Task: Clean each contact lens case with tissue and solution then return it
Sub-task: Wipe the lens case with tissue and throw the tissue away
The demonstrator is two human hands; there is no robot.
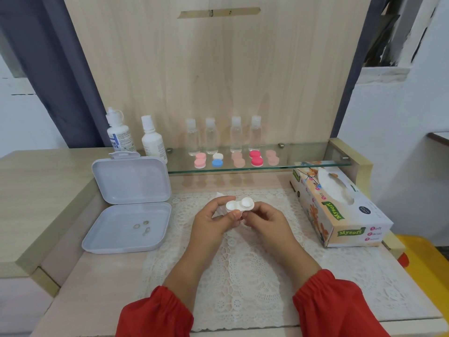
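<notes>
Over the lace mat, mid-desk: left hand (pixel 213 220) grips white lens case (pixel 239 206) plus crumpled tissue (pixel 220 210); right hand (pixel 263 221) pinches the case's other end. Caps look on, though blurred. Likely wiping step, near done. Next: return case to glass shelf (pixel 315 164), far right.

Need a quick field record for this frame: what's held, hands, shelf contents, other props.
held: white lens case, caps on, over the lace mat
left hand: grips the case's left end, tissue behind its fingers
right hand: pinches the case's right end
glass shelf: five lens cases, four clear bottles
solution bottles: two, white, left of the shelf
open box: lid up, small items inside
tissue box: right of the mat
</notes>
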